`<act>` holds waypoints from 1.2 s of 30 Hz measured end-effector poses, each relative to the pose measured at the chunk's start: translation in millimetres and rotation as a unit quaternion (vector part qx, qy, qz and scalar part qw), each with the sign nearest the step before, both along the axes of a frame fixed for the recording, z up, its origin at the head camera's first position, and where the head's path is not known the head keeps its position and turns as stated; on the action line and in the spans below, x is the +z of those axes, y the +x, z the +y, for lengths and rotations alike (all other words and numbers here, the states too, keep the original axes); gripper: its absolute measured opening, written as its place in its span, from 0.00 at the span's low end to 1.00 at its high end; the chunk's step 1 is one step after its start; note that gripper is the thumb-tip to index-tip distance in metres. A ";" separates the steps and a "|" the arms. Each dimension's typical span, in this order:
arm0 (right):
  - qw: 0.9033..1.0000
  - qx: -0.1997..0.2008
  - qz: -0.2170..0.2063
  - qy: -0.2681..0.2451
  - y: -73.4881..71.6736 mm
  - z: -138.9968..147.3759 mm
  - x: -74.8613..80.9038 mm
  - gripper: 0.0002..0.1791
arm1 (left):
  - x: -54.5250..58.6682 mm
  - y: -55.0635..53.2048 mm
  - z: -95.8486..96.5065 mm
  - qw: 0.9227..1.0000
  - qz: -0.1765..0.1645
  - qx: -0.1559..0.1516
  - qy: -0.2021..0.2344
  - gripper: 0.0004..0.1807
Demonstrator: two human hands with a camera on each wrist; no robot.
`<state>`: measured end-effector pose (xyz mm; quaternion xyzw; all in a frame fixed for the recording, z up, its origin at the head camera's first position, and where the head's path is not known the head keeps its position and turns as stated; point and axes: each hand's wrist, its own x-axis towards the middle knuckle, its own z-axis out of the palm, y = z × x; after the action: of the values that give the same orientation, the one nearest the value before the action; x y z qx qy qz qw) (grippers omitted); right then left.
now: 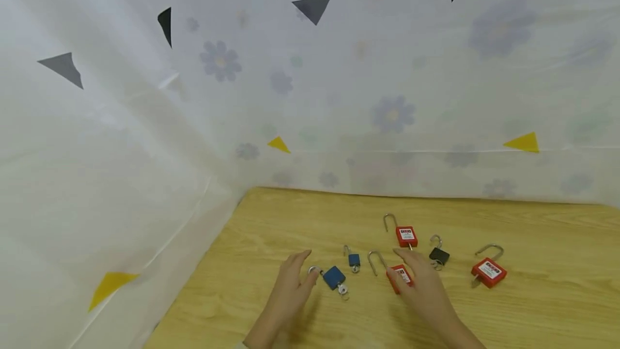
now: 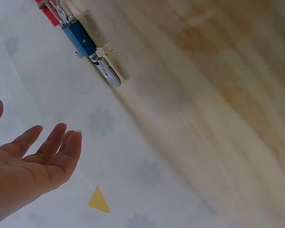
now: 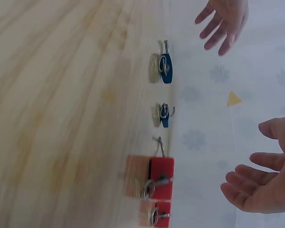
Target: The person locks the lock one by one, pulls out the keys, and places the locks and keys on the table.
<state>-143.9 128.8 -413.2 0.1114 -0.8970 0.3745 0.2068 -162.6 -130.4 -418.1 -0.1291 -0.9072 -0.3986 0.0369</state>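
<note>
My left hand [image 1: 290, 283] hovers over the table beside the larger blue padlock [image 1: 334, 278], its fingers relaxed and holding nothing. Loosely spread, my right hand [image 1: 426, 291] is also bare, and in the head view it partly covers a red padlock [image 1: 400, 278]. Between the hands lies a smaller blue padlock [image 1: 354, 260]. Farther back is a second red padlock [image 1: 406, 236], with a black padlock [image 1: 439, 256] to its right. A third red padlock [image 1: 489, 272] lies rightmost. Every shackle is swung out of its body, and keys hang from several locks.
The padlocks lie on a wood-grain table [image 1: 290, 214]. A pale flowered sheet [image 1: 339, 96] rises behind the table and along its left side, with grey, black and yellow triangles on it.
</note>
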 end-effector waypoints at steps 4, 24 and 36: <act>0.997 0.026 -0.072 -0.025 -13.5 -28.2 -1.9 0.21 | -2.0 -10.7 2.2 1.000 0.014 -0.018 -0.004 0.28; 0.976 -0.011 -0.217 0.021 -47.1 -105.0 -40.6 0.19 | -11.5 -35.1 -1.2 0.999 -0.040 -0.008 0.029 0.25; 0.972 -0.016 -0.235 0.011 -48.1 -113.7 -38.3 0.20 | -9.7 -36.5 -3.4 0.997 -0.061 0.019 0.035 0.24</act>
<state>-192.0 15.0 -451.6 0.0081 -0.9260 0.3773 -0.0052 -199.1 -133.7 -427.9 -0.0863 -0.8956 -0.4363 -0.0066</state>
